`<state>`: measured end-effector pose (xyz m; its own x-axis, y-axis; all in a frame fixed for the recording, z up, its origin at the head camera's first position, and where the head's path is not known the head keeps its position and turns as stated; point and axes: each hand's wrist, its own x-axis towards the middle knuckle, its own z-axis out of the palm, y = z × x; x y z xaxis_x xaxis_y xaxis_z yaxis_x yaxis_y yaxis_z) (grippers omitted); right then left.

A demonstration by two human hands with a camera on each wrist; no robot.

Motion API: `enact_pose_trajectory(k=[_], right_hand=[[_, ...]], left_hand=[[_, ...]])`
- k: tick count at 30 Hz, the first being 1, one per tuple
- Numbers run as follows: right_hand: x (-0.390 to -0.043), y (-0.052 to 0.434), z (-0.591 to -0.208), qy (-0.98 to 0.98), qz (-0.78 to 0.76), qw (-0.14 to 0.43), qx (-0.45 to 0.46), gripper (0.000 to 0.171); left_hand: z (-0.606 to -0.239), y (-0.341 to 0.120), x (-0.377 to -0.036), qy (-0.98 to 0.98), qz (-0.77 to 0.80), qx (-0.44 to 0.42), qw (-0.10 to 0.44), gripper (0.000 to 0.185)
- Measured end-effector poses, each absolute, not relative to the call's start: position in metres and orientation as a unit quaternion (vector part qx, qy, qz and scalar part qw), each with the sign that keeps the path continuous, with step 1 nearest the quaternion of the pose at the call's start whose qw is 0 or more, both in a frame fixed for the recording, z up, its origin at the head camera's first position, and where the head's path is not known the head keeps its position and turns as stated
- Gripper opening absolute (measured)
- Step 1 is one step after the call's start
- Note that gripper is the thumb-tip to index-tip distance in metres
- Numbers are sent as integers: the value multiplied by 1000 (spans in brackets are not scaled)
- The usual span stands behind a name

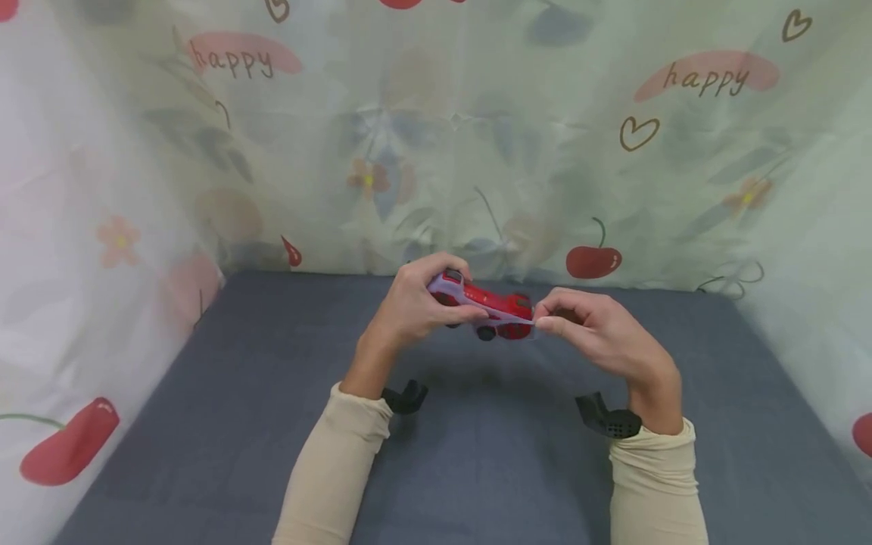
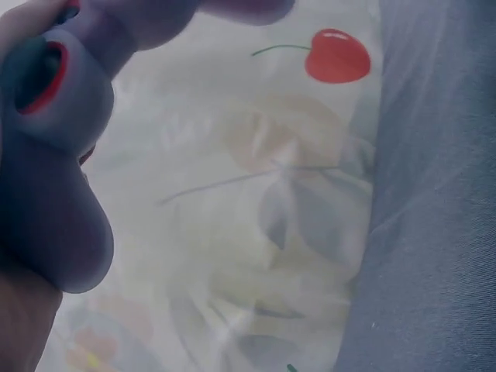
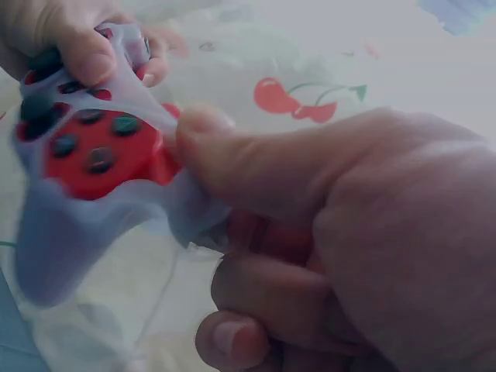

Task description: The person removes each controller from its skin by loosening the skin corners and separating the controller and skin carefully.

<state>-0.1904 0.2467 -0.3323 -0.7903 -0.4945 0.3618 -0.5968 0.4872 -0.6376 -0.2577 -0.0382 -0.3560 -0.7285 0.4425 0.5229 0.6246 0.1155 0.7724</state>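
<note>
- Two hands hold one red game controller (image 1: 492,304) in the air above the grey counter (image 1: 477,454), in front of the cherry-print curtain (image 1: 593,189).
- Its lilac silicone cover (image 3: 54,232) is partly on; the skin looks soft and stretchy, and probably grippy, while the red shell under it looks hard and light.
- The left hand (image 1: 415,303) has its fingers curled round the covered end, clamped firmly on the controller.
- The right hand (image 1: 599,329) pinches a stretched edge of the cover between thumb and fingers (image 3: 232,155), at the opposite end.
- The controller thus lies between the two grips, tilted, touching both and clear of the counter.
- Best hold, I judge: the hard body for steadiness, the cover's rim for pulling; thin silicone could tear if over-stretched.
</note>
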Motion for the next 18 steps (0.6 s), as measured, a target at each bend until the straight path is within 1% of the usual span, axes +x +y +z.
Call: enact_pose_trajectory(k=[2, 7, 13, 18], right_hand=[[-189, 246, -331, -863, 388, 67, 318, 12], [-193, 241, -333, -867, 386, 62, 309, 8], [-197, 239, -337, -866, 397, 64, 297, 11], [-198, 238, -337, -864, 410, 56, 285, 13]], left_hand=[[-356, -40, -259, -738, -578, -343, 69, 42], [-355, -44, -260, -742, -573, -340, 72, 43], [-355, -44, -261, -753, -561, -334, 80, 42], [-355, -42, -260, -766, -565, -301, 63, 43]])
